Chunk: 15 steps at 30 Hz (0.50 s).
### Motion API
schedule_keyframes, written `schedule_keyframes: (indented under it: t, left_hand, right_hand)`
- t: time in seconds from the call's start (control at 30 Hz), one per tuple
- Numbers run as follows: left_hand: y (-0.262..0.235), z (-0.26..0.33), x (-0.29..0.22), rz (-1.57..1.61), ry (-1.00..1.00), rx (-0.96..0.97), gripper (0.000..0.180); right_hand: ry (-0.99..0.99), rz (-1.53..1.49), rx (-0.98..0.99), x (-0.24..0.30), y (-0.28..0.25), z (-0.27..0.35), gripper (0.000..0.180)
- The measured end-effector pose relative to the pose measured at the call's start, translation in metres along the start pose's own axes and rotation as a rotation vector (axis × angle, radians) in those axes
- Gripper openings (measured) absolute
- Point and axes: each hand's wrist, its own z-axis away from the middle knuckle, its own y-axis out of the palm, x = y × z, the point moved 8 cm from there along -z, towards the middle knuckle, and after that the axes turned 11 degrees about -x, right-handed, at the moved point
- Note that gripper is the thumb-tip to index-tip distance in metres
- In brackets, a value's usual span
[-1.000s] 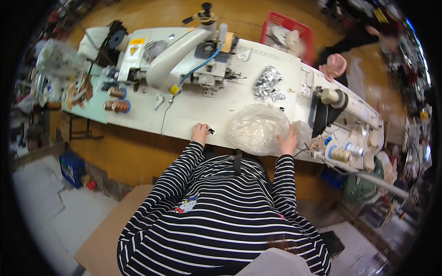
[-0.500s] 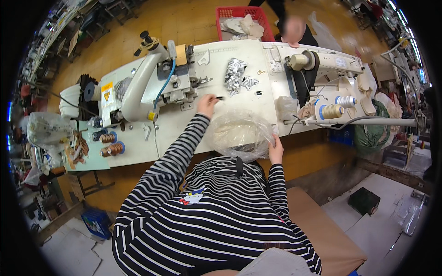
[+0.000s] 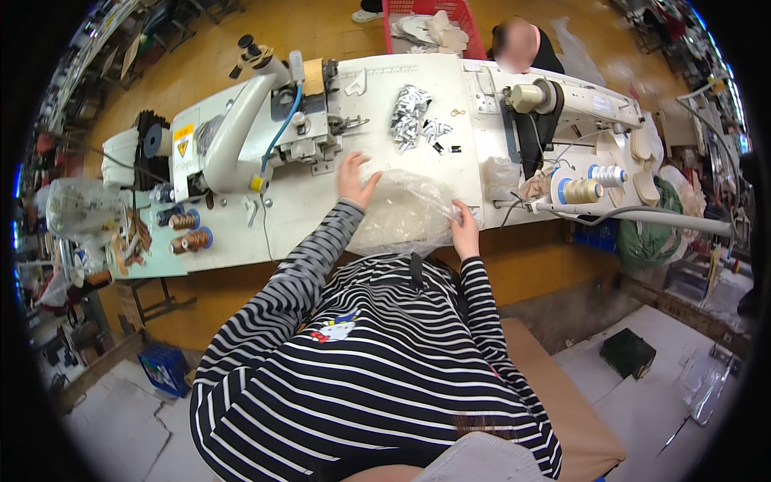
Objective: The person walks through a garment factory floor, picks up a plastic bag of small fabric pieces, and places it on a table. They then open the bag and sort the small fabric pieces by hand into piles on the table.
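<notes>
A clear plastic bag (image 3: 405,210) lies at the table's near edge, right against my striped top. My right hand (image 3: 463,230) pinches the bag's right rim between thumb and fingers. At the bag's left side is my left hand (image 3: 354,181), slightly blurred, its fingers apart and nothing in them. Farther back sits a pile of small black-and-white pieces (image 3: 409,116), with a smaller loose group (image 3: 436,129) beside it. Two small black pieces, a left one (image 3: 438,148) and a right one (image 3: 456,149), lie in front of that group.
A sewing machine (image 3: 241,136) stands left of my hands, another machine (image 3: 586,104) to the right. Brown thread spools (image 3: 190,240) sit at the left, cream and blue-white cones (image 3: 580,191) at the right. Beyond the table are a red basket (image 3: 470,28) and a person (image 3: 518,48).
My left hand has let go of a small black piece; two now lie together on the table. That hand has opened near the bag, and the bag looks flatter. The view has shifted slightly.
</notes>
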Motion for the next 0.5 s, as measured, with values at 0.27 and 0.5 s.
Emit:
schedule_keyframes:
  t: [0.27, 0.5]
  left_hand:
    - [-0.081, 0.140, 0.079, -0.185, -0.696, 0.282, 0.042]
    - [-0.134, 0.101, 0.061, -0.512, -0.717, 0.145, 0.081]
  right_hand:
    - [-0.445, 0.354, -0.044, 0.087, 0.053, -0.043, 0.047]
    - [-1.085, 0.361, 0.860, 0.129, 0.185, 0.037, 0.051]
